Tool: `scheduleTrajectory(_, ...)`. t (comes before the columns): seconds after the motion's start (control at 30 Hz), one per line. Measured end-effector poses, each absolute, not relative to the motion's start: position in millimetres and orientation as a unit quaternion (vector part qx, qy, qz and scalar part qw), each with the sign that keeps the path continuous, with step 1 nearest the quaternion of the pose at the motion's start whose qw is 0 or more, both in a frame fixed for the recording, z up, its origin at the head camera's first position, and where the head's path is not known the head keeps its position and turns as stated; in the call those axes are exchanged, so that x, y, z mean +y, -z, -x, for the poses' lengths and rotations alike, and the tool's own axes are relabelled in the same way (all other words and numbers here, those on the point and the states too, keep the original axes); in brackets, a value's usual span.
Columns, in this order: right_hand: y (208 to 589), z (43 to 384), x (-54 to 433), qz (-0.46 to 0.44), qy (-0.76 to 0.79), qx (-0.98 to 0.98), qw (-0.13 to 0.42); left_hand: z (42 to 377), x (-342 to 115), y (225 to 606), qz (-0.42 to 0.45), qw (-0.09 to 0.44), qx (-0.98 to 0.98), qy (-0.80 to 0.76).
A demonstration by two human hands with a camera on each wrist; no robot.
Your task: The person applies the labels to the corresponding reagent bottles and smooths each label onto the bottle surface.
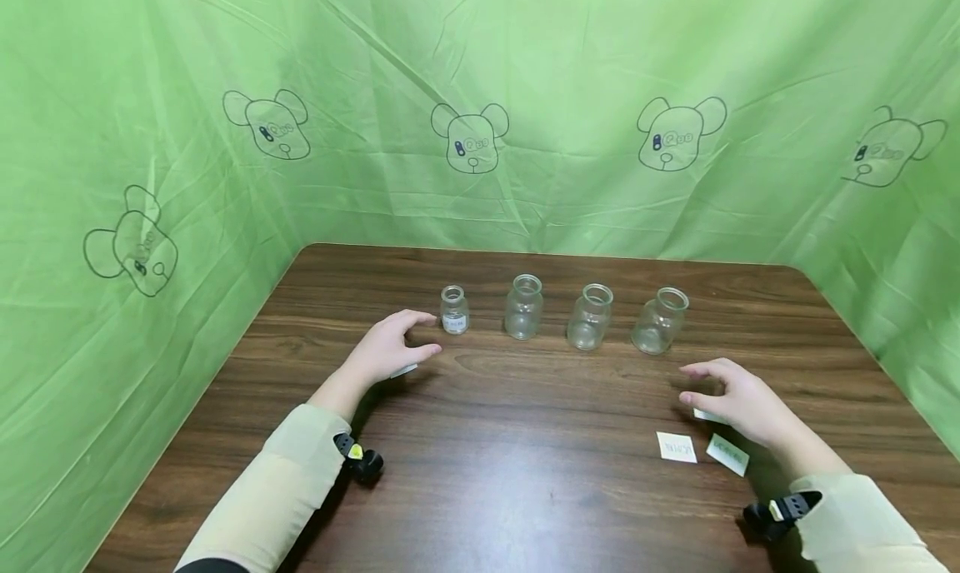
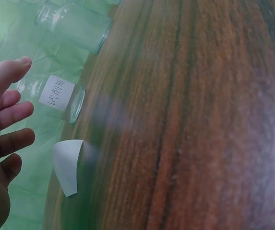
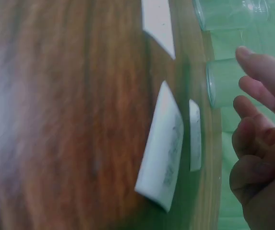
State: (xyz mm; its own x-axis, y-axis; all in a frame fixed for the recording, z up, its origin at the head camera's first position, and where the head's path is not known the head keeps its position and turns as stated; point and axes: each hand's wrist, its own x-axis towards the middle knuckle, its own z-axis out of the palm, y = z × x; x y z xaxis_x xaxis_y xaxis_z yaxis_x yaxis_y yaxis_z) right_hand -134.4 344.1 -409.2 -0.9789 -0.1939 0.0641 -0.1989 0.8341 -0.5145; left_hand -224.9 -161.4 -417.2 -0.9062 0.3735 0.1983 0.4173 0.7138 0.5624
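Note:
A small glass jar (image 1: 454,311) with a white handwritten label (image 2: 57,93) stands at the left end of a row. My left hand (image 1: 386,346) is just left of it, thumb and fingers spread apart, holding nothing. Under that hand a small paper slip (image 2: 69,166) lies on the table. To the right stand three larger, unlabelled glass jars (image 1: 522,308). My right hand (image 1: 742,400) hovers in front of the rightmost jar (image 1: 659,321), fingers loosely bent and nothing between them. Below it lie a white label (image 1: 677,447), a greenish label (image 1: 727,455) and a third slip (image 3: 195,135), partly hidden in the head view.
The dark wooden table (image 1: 480,465) reaches back to a green cloth (image 1: 555,198) printed with bear outlines, which also hangs along both sides. Each wrist carries a small black camera, the left camera (image 1: 366,466) and right camera (image 1: 768,520).

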Motion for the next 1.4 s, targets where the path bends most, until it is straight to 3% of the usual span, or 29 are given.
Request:
scheduleTrajectory(0.23, 417.3, 125.7, 361.1, -0.086, -0.255, -0.963, -0.009, 223.1, -162.0, 421.3, 0.208, 0.013, -0.927, 0.311)
scheduleTrajectory(0.7, 429.6, 121.4, 376.2, -0.096, -0.232, -0.968, -0.007, 222.1, -160.7, 424.6, 0.237, 0.036, -0.916, 0.32)
scheduleTrajectory(1.4, 430.0, 131.7, 355.1, -0.1, -0.242, -0.964, 0.054, 222.7, -151.5, 427.1, 0.237, 0.018, -0.913, 0.331)
